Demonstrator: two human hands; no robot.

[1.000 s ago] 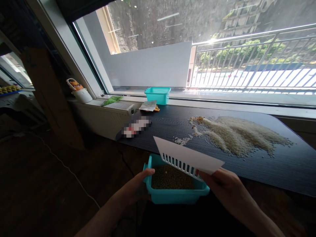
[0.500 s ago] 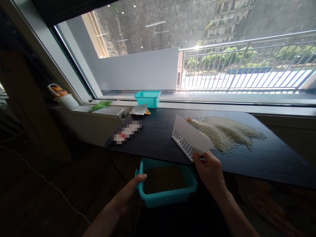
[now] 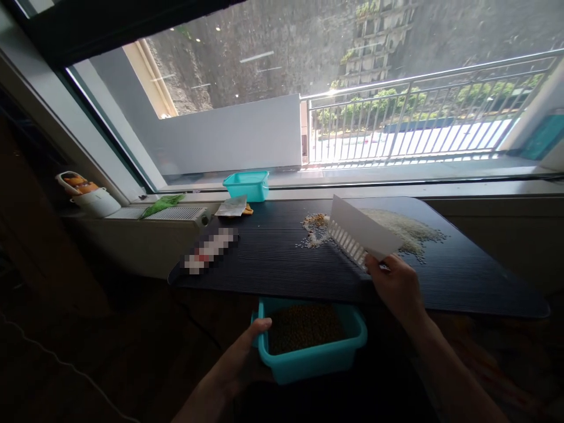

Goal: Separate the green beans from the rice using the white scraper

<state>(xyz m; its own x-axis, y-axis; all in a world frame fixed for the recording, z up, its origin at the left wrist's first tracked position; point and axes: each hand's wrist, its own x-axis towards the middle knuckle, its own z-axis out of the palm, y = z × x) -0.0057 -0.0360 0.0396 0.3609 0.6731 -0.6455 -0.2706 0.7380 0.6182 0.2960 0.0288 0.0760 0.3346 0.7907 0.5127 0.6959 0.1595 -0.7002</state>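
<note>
My left hand (image 3: 247,355) grips the left end of a turquoise plastic bin (image 3: 315,363), its thumb over the rim. Small brown pellets (image 3: 306,329) cover the bin's bottom, just below the table's near edge. My right hand (image 3: 394,285) pinches the near end of a white slotted plastic piece (image 3: 363,226), held tilted over the tabletop. Behind it and to its right spreads a pile of whitish grains (image 3: 399,226), partly hidden. On its left lies a small scatter of white grains mixed with orange-brown bits (image 3: 315,226).
A dark wood-grain table (image 3: 273,252) runs along the window. At its back left stand a second turquoise bin (image 3: 247,187) and a silvery packet (image 3: 231,207). A blurred-out item (image 3: 211,251) lies at the left end. Beyond are a radiator (image 3: 178,217), green cloth (image 3: 163,204) and white pot (image 3: 97,202).
The white slotted piece has moved right across the grains, uncovering the small mixed scatter on its left. My left hand still grips the bin. The view has turned slightly right.
</note>
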